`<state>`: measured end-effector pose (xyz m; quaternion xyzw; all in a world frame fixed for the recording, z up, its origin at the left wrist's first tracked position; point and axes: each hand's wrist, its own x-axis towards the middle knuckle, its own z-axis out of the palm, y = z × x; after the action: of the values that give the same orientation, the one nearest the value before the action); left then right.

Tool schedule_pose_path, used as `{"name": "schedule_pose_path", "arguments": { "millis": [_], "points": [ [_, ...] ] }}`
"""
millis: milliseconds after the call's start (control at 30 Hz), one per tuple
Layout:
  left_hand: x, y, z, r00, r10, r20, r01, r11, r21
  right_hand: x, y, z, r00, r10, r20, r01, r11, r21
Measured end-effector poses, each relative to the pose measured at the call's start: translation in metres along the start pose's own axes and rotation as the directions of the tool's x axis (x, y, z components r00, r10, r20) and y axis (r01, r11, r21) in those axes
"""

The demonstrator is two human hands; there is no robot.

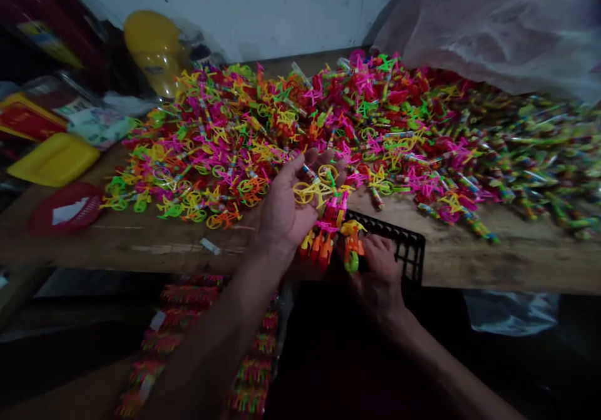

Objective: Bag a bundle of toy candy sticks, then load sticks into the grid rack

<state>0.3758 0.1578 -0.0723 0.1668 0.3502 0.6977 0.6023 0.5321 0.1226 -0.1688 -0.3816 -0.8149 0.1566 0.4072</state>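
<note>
My left hand (288, 207) is palm up near the table's front edge, its fingers partly spread, with a yellow toy bicycle (312, 193) lying across the palm and fingers. Just right of it my right hand (379, 266) has its fingers curled at an orange, yellow and green toy (352, 245). Between the hands, pink, orange and yellow toys (323, 238) stand packed in a row at the left part of a black grid tray (410, 245). Behind both hands spreads a large heap of small bright plastic toys (244, 138).
At the left are a red dish (70, 210), a yellow scoop (56, 160) and a clear container with a yellow top (153, 47). Translucent plastic sheeting (498, 25) hangs at the back right. Packed rows of toys (162, 342) sit below the table's front edge (507, 273).
</note>
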Motion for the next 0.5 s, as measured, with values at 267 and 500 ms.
{"name": "schedule_pose_path", "arguments": {
  "millis": [267,500],
  "points": [
    [-0.006,0.006,-0.001,0.997,0.044,0.057,-0.050,0.992,0.112,-0.002,-0.003,-0.003,0.994,-0.092,0.065,0.094,0.995,-0.022],
    [-0.025,0.028,0.014,0.782,-0.009,0.623,-0.617,0.133,0.776,-0.014,-0.001,0.007,0.997,-0.040,0.067,0.038,0.999,0.024]
  ]
}}
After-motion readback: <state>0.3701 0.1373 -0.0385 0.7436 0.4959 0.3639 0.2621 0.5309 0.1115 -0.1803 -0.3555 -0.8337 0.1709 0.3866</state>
